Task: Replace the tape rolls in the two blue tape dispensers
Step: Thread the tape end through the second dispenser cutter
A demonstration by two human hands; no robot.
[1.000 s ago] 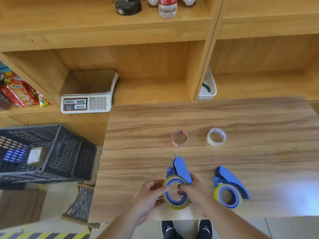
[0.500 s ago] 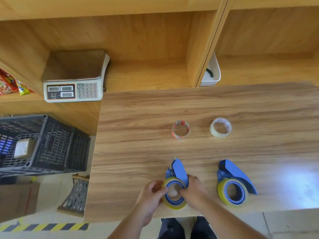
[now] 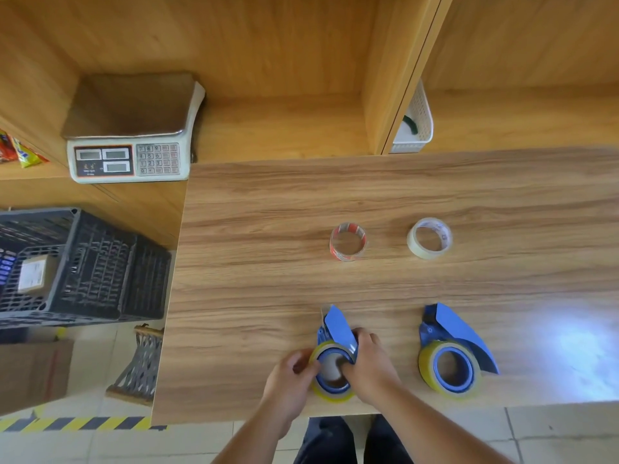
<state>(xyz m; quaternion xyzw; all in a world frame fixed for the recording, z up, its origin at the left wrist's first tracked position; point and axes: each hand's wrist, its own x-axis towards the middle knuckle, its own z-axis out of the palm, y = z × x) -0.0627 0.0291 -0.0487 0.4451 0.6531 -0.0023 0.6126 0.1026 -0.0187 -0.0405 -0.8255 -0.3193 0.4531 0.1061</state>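
Two blue tape dispensers lie near the front edge of the wooden table (image 3: 254,262). The left dispenser (image 3: 336,326) carries a yellowish tape roll (image 3: 331,395). My left hand (image 3: 289,380) pinches that roll's left rim, and my right hand (image 3: 370,366) grips its right side, fingers reaching into the blue hub. The right dispenser (image 3: 452,326) lies untouched with its own yellow roll (image 3: 450,370). Farther back sit a loose roll with red print (image 3: 347,242) and a pale cream roll (image 3: 429,238).
A weighing scale (image 3: 129,155) sits on the shelf at back left, a white perforated basket (image 3: 415,125) on the shelf behind the table. A black plastic crate (image 3: 83,266) stands on the floor left of the table. My legs show under the front edge.
The view has tilted down and drawn closer. Both hands stay on the left dispenser's roll, with the right fingers pushed a little deeper into the hub.
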